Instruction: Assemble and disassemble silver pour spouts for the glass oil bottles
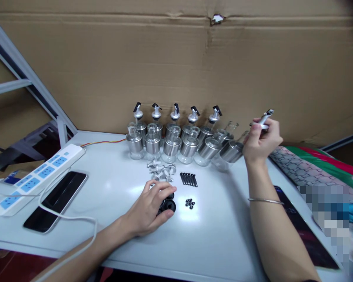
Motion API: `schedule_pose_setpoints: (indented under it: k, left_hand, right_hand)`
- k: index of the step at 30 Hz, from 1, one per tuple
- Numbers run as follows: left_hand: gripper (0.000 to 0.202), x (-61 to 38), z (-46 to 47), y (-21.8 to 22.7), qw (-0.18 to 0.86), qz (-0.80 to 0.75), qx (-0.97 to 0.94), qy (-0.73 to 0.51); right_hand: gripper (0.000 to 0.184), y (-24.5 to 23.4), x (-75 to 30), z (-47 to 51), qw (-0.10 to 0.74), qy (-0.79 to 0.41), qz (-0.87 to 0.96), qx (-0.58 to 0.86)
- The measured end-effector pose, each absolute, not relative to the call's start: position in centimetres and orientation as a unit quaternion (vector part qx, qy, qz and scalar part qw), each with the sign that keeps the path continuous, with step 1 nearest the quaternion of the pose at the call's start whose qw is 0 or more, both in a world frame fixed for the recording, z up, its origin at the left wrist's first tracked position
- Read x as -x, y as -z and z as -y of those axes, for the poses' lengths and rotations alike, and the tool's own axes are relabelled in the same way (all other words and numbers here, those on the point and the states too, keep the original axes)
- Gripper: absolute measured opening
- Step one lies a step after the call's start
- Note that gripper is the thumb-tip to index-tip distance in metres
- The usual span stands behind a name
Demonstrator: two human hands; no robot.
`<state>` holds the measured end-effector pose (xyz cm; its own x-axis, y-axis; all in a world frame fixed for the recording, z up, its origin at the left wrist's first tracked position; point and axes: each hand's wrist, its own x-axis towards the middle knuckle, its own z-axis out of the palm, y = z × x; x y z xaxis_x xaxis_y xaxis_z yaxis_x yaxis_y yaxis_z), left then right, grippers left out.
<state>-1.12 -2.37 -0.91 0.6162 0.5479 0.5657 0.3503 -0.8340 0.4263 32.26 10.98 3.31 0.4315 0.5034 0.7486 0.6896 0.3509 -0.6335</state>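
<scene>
My right hand (pixel 264 137), raised at the right end of the bottles, is closed on a silver pour spout (pixel 264 119) with a dark tip. Just behind that wrist stands a glass-and-steel bottle (pixel 233 150) whose mouth is partly hidden; I cannot tell whether the spout touches it. My left hand (pixel 153 205) rests on the table, curved over black ring-shaped caps (pixel 168 205), fingers and thumb apart. Some of those caps are hidden under it. Beyond it lies a heap of silver spout parts (pixel 160 170). Black levers (pixel 188 179) lie in a row, near small black sleeves (pixel 190 203).
Several open bottles (pixel 170 147) form a front row; behind them, several bottles carry spouts (pixel 175 113). A power strip (pixel 38 178), a phone (pixel 57 199) and a white cable (pixel 76 217) lie left. A dark tablet-like slab (pixel 308 239) lies right. Cardboard (pixel 135 66) walls the back.
</scene>
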Motion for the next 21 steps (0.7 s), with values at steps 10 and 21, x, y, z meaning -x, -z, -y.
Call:
schedule_pose_setpoints:
  k: [10, 21]
  left_hand:
    - [0.037, 1.0, 2.6, 0.5, 0.136, -0.252, -0.896, -0.340]
    - [0.040, 0.8, 2.6, 1.0, 0.136, -0.247, -0.889, -0.360]
  right_hand:
    - [0.035, -2.5, -30.6, -11.0, 0.606, 0.136, 0.555, 0.554]
    - [0.029, -1.1, -29.4, -13.1, 0.709, 0.123, 0.472, 0.509]
